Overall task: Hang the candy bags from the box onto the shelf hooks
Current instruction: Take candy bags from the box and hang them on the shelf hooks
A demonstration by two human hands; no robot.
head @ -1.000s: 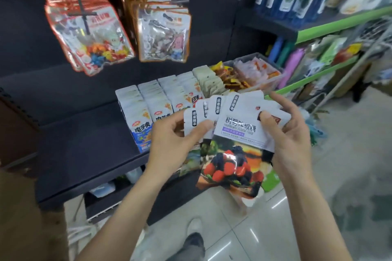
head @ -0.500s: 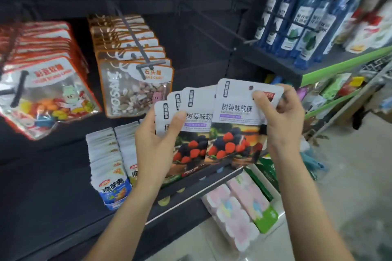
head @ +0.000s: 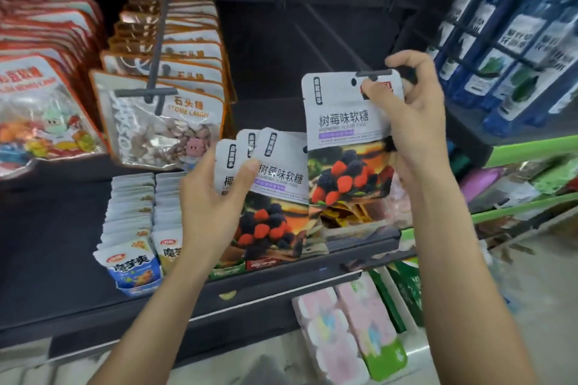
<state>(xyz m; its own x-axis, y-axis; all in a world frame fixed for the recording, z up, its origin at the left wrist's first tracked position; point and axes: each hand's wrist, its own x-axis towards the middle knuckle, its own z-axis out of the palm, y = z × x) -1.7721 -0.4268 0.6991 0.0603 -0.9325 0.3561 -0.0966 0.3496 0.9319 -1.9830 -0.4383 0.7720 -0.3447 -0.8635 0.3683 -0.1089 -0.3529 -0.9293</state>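
R hand (head: 413, 109) pinches 1 candy bag (head: 347, 141) at hook tip (head: 373, 73); L hand (head: 215, 200) grips 3 fanned bags (head: 275, 197).

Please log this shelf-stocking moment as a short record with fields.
right hand: pinches one raspberry candy bag by its top edge, at the tip of the empty hook
left hand: holds a fan of remaining bags
neighbouring hook: stone candy bags hanging
bag on hook: not yet threaded

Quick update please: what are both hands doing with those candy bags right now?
Right hand pinches one berry bag up at the hook. Left hand grips the spare bags. Nothing blocking the hook.
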